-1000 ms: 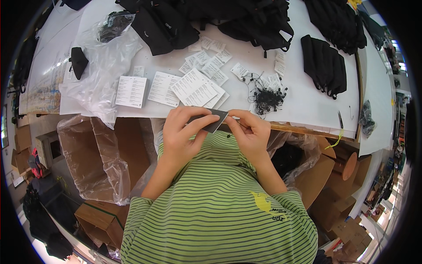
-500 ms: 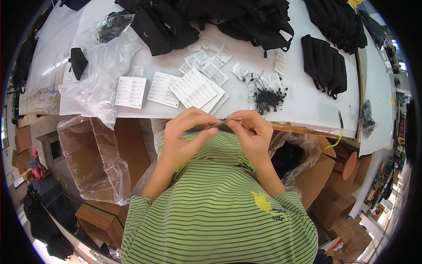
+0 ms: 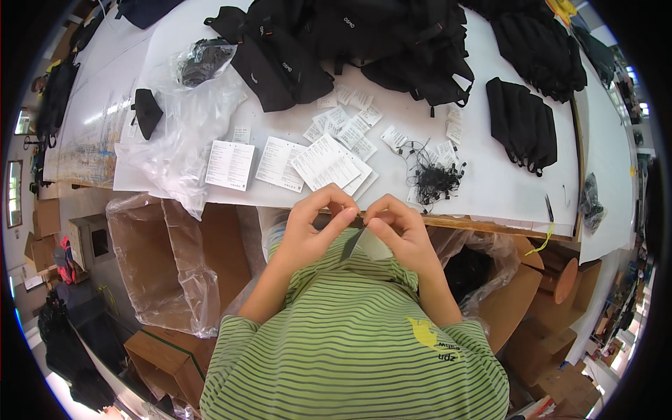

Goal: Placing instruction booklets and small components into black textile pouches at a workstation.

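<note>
Just in front of the table's near edge, my two hands meet at a small tag (image 3: 376, 246) with a pale leaf and a dark leaf hanging down from the fingertips. My left hand (image 3: 315, 229) pinches its upper end between thumb and finger. On the other side, my right hand (image 3: 406, 234) pinches it too, its thumb over the pale leaf. Whether a string runs through the top is hidden by the fingers. Beyond the hands lie fanned white printed cards (image 3: 329, 162), a stack of similar cards (image 3: 229, 166) and a tangle of black tag strings (image 3: 437, 182).
Small white labels (image 3: 343, 126) lie scattered behind the cards. Black bags (image 3: 280, 66) are heaped at the back, with folded black pouches (image 3: 521, 126) at right. A clear plastic bag (image 3: 175, 133) lies at left. Plastic-lined cartons (image 3: 157, 259) stand below the table edge.
Both hands have dropped slightly in the view and tipped the tag, so its dark and pale leaves now hang apart below the fingers. The whole view has shifted a little.
</note>
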